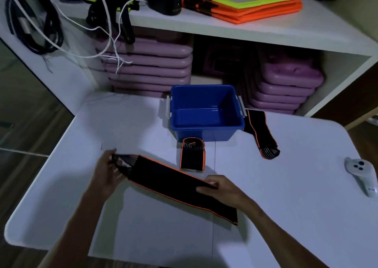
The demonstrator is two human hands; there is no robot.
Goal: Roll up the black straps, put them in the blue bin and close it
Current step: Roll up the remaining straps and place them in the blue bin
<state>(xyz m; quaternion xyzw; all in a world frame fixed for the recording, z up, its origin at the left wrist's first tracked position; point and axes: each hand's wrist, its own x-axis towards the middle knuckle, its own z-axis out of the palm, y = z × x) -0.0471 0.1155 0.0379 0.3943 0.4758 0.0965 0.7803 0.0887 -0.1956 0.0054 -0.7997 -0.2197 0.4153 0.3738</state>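
A long black strap with orange edging [171, 181] lies flat across the white table [296, 206], running from upper left to lower right. My left hand [108, 171] grips its ribbed left end. My right hand [221, 188] presses down on its middle, fingers on the fabric. A rolled-up black strap [192, 155] rests just in front of the open blue bin [206, 132], which looks empty. Another black strap [259, 134] lies unrolled to the right of the bin. I see no lid.
A white handheld controller [362, 173] lies near the table's right edge. Behind the bin, a white shelf unit [245, 32] holds stacked purple cases [149, 67], with orange and yellow vests on top. Black cables and white cords hang at the upper left.
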